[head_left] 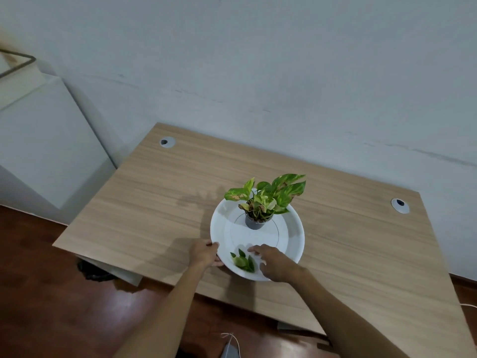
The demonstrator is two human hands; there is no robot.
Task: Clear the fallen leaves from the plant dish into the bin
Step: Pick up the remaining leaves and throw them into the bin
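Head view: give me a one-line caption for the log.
Left hand grips the white dish rim while right hand reaches for fallen leaves beside the potted plant.

Both bare forearms are reaching forward and slightly inward from the bottom of the view. The left hand [204,254] is curling its fingers [213,245] over a rim edge, thumb tucked below, palm turned inward. The right hand [275,263] is lying palm down, wrist bent, its fingers [254,251] spreading loosely and pointing left.
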